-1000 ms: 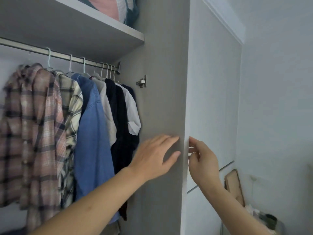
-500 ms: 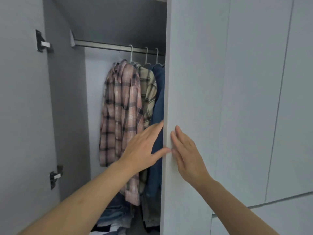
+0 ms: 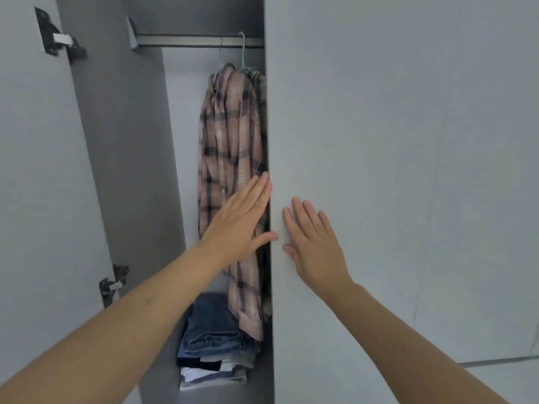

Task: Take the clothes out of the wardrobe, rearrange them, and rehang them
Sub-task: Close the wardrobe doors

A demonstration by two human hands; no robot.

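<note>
— Where do the hands stand?
— Both flat, fingers straight, holding nothing: the right hand (image 3: 316,246) pressed on the door (image 3: 379,170), the left hand (image 3: 239,223) at its edge.

— And the clothes?
— The plaid shirt (image 3: 230,176) hangs lengthwise from the rail (image 3: 189,41) at twelve o'clock, just behind the nearer left hand.

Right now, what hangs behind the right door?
Past the right door edge, a pink plaid shirt hangs, with a sliver of another plaid garment beside it. The rest of the rail is covered.
</note>
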